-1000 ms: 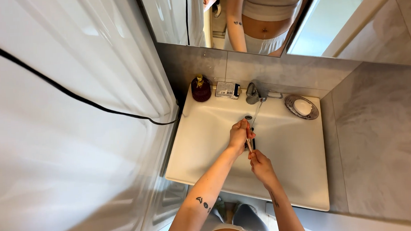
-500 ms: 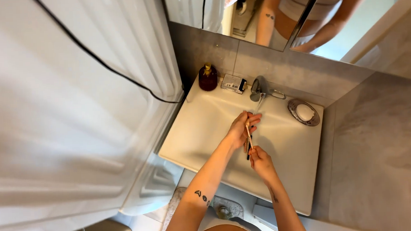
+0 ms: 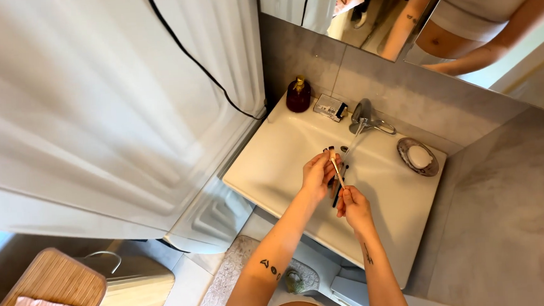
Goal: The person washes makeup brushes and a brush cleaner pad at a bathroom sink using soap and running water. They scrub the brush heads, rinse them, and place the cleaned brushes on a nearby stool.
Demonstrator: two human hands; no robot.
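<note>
Hands over white sink [image 3: 266, 166] | left hand [image 3: 318, 174] cupped, fingers curled around bristle end of thin makeup brush [image 3: 336, 173] | right hand [image 3: 353, 206] pinching brush handle, closed | water stream from tap [image 3: 364, 114] just beyond | soap dish [image 3: 418, 156] far right | dark red dispenser bottle [image 3: 297, 95] far left

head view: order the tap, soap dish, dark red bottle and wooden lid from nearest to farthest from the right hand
Measured from the right hand:
1. Tap, above the hand at the sink's back edge.
2. Soap dish, on the right rim; too close to the tap to rank surely.
3. Dark red bottle, back left corner.
4. Wooden lid, far lower left.
</note>
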